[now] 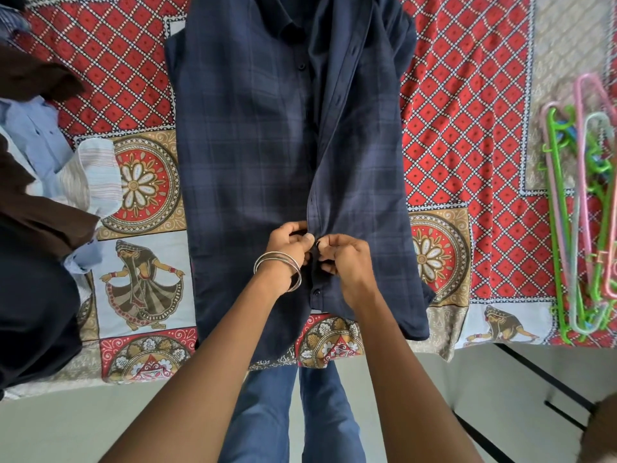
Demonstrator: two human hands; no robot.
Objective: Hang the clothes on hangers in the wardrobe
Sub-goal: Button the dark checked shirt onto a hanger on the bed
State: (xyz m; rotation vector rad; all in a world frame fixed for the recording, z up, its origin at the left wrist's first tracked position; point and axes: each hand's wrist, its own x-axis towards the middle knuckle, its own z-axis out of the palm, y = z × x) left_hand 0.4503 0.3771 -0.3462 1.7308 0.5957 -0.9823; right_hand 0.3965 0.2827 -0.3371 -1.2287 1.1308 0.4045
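The navy checked shirt (267, 145) lies flat along the centre of the bed (467, 128), collar toward 12 o'clock and hem toward 6 o'clock, on a red patterned bedsheet. Both forearms extend from 6 o'clock and converge on the shirt's front placket in its lower part. The left hand (288, 250), with two metal bangles (278, 267) at the wrist, has its fingers curled and pinching the placket edge from the 9 o'clock side. The right hand (340, 259) mirrors it from the 3 o'clock side, fingers curled and pinching the opposite placket edge; the two hands nearly touch. A bundle of plastic hangers (581, 212), green, pink and pale, lies on the bed at 3 o'clock, well apart from the shirt. A heap of other clothes (40, 162) lies at 9 o'clock.
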